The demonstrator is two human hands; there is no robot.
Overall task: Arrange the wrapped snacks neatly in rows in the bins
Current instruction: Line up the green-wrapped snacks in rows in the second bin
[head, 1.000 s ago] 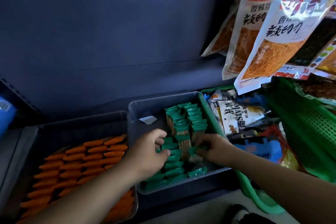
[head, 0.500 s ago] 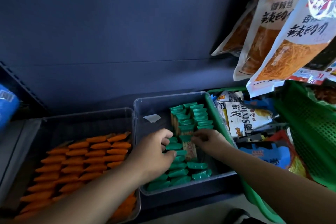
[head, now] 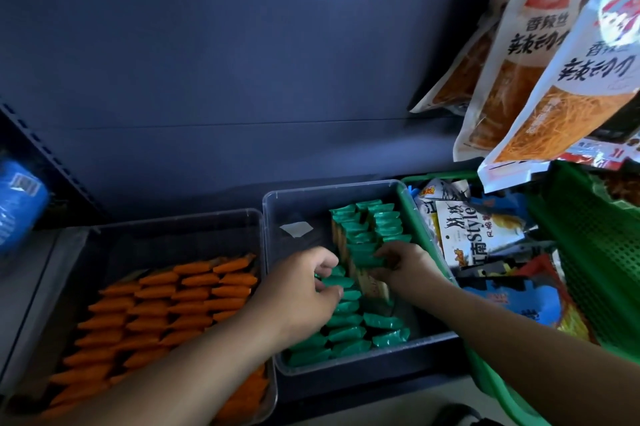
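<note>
Green snacks (head: 347,321) gripped by left hand (head: 300,291), right hand (head: 406,263), seemingly; bag (head: 475,238) reads "Style".

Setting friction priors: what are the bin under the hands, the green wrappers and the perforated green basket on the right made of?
Bin: clear, rigid-looking plastic, glossy; see-through walls, bright rim highlights. Green wrappers: thin film, possibly foil-lined; crimped ends and sharp highlights. Green basket: moulded plastic, fairly matte; regular grid of holes in its wall.
</note>
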